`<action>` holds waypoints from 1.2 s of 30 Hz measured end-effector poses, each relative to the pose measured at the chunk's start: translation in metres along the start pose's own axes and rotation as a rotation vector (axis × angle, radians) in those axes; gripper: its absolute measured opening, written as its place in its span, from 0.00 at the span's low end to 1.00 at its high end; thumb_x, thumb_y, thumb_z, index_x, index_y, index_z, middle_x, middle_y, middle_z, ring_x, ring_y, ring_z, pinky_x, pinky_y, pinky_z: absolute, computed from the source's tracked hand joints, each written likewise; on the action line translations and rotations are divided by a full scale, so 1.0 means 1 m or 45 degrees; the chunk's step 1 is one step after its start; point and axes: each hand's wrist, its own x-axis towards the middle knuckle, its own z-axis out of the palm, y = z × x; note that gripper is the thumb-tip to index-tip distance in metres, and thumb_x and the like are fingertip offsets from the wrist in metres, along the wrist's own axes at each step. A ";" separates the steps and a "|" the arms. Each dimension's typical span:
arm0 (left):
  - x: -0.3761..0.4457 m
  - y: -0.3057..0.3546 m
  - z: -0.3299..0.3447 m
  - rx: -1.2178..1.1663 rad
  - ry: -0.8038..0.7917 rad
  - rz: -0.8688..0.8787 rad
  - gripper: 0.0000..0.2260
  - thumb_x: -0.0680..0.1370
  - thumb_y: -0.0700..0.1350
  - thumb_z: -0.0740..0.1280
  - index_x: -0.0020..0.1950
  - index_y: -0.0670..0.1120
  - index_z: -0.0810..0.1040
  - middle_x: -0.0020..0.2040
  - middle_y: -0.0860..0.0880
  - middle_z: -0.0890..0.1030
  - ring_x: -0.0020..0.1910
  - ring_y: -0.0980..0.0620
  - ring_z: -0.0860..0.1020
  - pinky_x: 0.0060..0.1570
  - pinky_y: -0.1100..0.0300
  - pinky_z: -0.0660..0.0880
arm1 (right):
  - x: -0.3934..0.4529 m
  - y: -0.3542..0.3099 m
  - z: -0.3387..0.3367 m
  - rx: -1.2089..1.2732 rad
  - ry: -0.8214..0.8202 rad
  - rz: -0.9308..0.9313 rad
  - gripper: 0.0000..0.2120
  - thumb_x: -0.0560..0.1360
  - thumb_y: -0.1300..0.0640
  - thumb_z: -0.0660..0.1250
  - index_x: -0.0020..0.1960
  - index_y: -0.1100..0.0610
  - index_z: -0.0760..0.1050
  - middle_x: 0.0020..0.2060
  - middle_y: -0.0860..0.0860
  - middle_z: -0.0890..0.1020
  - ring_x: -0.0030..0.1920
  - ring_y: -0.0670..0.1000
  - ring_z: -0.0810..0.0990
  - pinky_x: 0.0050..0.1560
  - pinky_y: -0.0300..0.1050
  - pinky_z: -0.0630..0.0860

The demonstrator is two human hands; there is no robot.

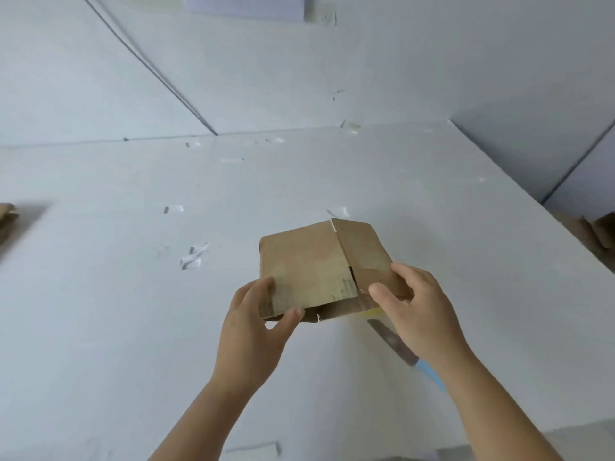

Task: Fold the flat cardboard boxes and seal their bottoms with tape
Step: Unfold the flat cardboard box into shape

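Note:
A small brown cardboard box [312, 261] is held above the white table [133, 294], its flaps folded shut on top with a seam running down the middle and a small gap near the front. My left hand [256, 324] grips its near left corner, thumb on the front edge. My right hand [419, 307] holds the near right side, thumb pressing by the seam. A knife [396, 344] with a dark blade and light blue handle lies on the table under my right hand, partly hidden by my wrist.
Scraps of clear tape [193, 256] are stuck to the table in several places. More brown cardboard [6, 221] shows at the left edge and cardboard pieces [595, 232] at the right edge. A white wall rises behind the table.

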 end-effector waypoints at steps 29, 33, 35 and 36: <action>-0.036 0.012 -0.053 -0.357 0.240 -0.241 0.09 0.75 0.44 0.69 0.51 0.58 0.79 0.44 0.57 0.84 0.38 0.56 0.82 0.40 0.57 0.78 | -0.039 -0.009 0.022 0.255 -0.014 -0.351 0.15 0.74 0.39 0.60 0.55 0.45 0.77 0.48 0.48 0.79 0.45 0.42 0.79 0.45 0.30 0.72; -0.023 0.008 -0.053 -0.339 0.270 -0.264 0.06 0.73 0.46 0.71 0.50 0.51 0.78 0.41 0.53 0.84 0.33 0.56 0.80 0.39 0.59 0.76 | -0.041 -0.002 0.026 0.187 -0.012 -0.349 0.27 0.70 0.32 0.52 0.56 0.46 0.78 0.44 0.48 0.79 0.44 0.43 0.79 0.44 0.36 0.73; -0.014 0.008 -0.050 -0.312 0.252 -0.252 0.06 0.74 0.48 0.70 0.49 0.49 0.79 0.37 0.52 0.83 0.30 0.57 0.78 0.38 0.61 0.75 | -0.039 -0.002 0.026 0.125 0.016 -0.329 0.28 0.70 0.33 0.51 0.55 0.48 0.79 0.43 0.47 0.79 0.44 0.40 0.78 0.41 0.31 0.69; -0.010 0.008 -0.049 -0.312 0.241 -0.240 0.06 0.74 0.48 0.70 0.49 0.49 0.80 0.35 0.53 0.82 0.30 0.58 0.78 0.39 0.61 0.75 | -0.037 -0.002 0.025 0.100 0.024 -0.317 0.28 0.70 0.33 0.51 0.55 0.49 0.79 0.44 0.47 0.79 0.44 0.40 0.78 0.41 0.29 0.68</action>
